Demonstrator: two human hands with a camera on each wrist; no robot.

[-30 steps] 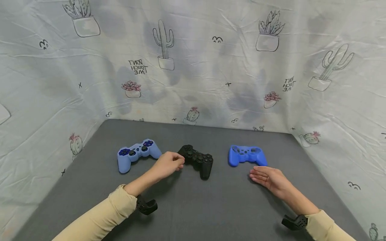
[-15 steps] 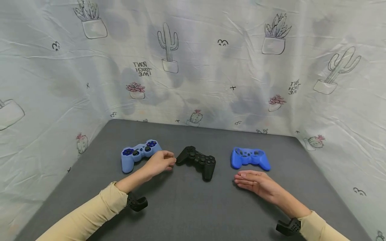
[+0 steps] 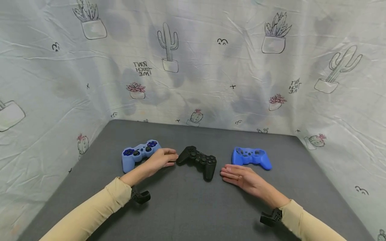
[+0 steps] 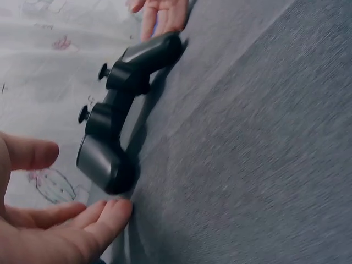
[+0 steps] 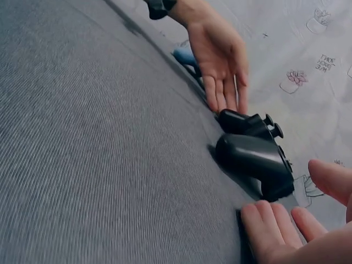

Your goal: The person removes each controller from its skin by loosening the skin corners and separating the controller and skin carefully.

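- The left hand lies on the grey counter, fingers loosely spread and holding nothing, its fingertips just beside the black controller's left grip.
- The right hand rests flat, fingers straight, just short of the right grip.
- That controller sits mid-counter, between a light blue controller and a blue silicone cover, both nearer the far edge.

Dark grey desk under soft, even light; behind and at both sides of it, creased white cloth walls printed with potted cacti.
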